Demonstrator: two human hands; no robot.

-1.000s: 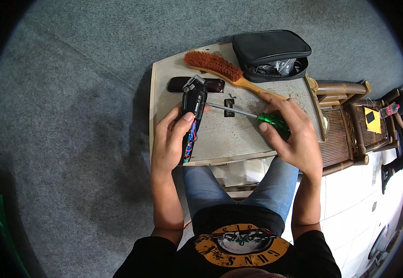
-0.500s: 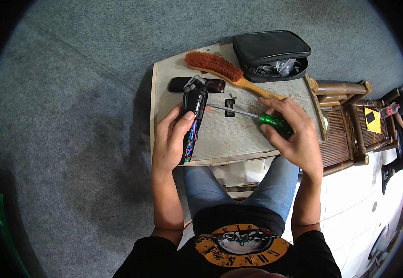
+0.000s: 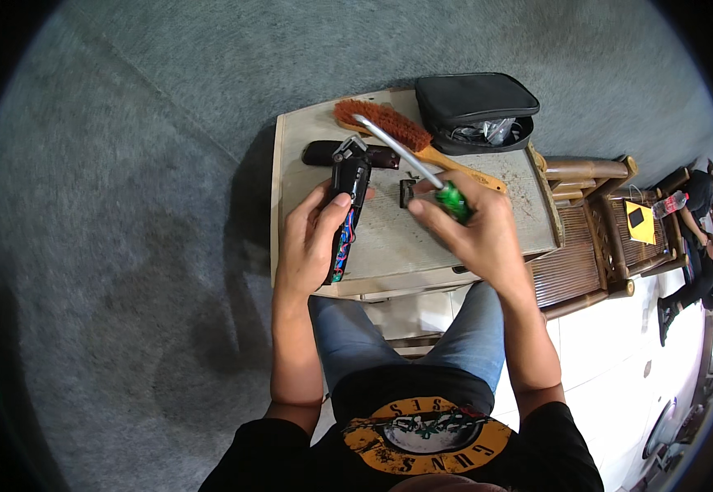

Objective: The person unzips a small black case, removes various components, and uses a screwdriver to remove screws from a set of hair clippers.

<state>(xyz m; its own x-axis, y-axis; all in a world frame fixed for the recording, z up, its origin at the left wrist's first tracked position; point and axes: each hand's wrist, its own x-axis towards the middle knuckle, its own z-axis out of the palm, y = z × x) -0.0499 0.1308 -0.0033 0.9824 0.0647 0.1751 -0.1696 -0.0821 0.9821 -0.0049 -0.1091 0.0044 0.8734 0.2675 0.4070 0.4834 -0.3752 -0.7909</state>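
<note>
My left hand (image 3: 305, 246) is wrapped around a black hair clipper (image 3: 351, 180), blade end pointing away from me. Its casing is off, so blue, red and green wires show along the lower part. In my right hand (image 3: 487, 234) is a screwdriver (image 3: 403, 152), gripped by its green handle. The metal shaft points up and to the left, apart from the clipper, its tip over the brush bristles. Close to my right fingertips, a small black part (image 3: 406, 194) lies on the table. Behind the clipper rests its dark maroon cover (image 3: 318, 153).
A wooden brush (image 3: 397, 125) with reddish bristles lies across the small table (image 3: 377, 258). An unzipped black case (image 3: 479, 97) stands at the far right corner. Bamboo furniture (image 3: 574, 266) is at the right, holding a bottle (image 3: 669, 204); beyond it sits another person (image 3: 701, 221).
The screwdriver has come away from the clipper's side, and its tip has swung up and away. My right hand has moved left, towards the small black part. My left hand still holds the clipper.
</note>
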